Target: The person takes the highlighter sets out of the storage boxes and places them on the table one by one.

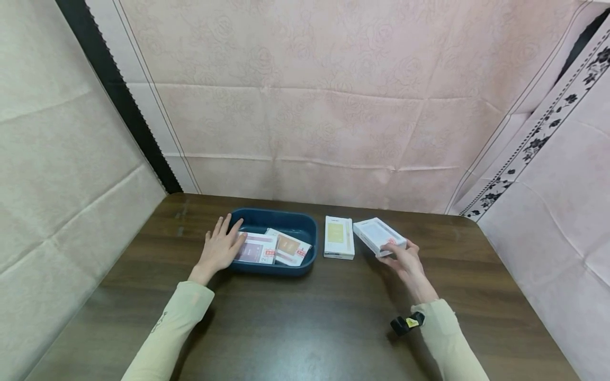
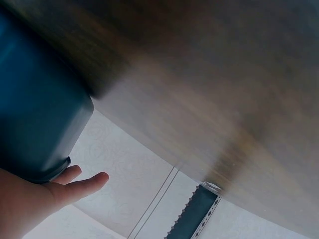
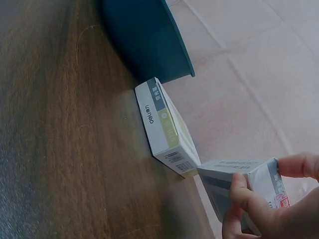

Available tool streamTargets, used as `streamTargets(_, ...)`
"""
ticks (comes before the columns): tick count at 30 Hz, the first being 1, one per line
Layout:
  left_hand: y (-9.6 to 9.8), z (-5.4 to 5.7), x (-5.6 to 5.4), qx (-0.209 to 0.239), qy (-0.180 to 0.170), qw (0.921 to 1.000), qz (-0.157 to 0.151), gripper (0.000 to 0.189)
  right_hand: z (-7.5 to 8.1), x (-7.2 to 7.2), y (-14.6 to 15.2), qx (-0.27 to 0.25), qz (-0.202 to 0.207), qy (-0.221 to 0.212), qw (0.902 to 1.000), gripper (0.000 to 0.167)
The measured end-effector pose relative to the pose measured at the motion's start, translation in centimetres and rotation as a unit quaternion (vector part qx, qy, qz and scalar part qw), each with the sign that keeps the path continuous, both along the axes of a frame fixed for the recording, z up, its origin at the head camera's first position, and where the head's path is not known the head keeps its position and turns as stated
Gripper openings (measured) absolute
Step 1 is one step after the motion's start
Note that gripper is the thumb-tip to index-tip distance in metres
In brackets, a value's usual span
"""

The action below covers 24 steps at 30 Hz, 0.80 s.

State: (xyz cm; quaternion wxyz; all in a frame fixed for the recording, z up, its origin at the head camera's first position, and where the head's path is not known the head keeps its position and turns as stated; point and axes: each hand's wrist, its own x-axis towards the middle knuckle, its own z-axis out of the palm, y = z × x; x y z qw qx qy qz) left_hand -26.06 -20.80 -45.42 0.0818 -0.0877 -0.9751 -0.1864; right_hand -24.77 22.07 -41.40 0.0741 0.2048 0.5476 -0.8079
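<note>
My right hand pinches a small white box with a pale blue-grey label by its near right end, thumb and fingers on opposite faces in the right wrist view. The box is tilted, its far left corner close to a white box with a yellow-green label lying on the table. My left hand rests with spread fingers over the left rim of a dark blue plastic basin. Inside the basin lie a purple-labelled box and a tan-labelled box, partly overlapping.
The brown wooden table has a rounded back edge just behind the basin and boxes. Pale patterned cloth hangs behind it and on both sides. A black band with a yellow tag sits at my right wrist.
</note>
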Motion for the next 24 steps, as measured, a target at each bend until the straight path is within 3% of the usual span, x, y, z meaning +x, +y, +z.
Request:
streamTargets(19,0.0,0.0,-0.1,-0.002,0.004,1.0,0.001,0.058,-1.3,-1.1,-0.5,-0.004,-0.03,-0.014,0.9994,0.083)
streamTargets(24,-0.1,0.0,-0.1,0.004,0.003,1.0,0.001,0.058,-1.6,-1.3,-0.2,0.005,-0.015,-0.009,0.9998,0.075)
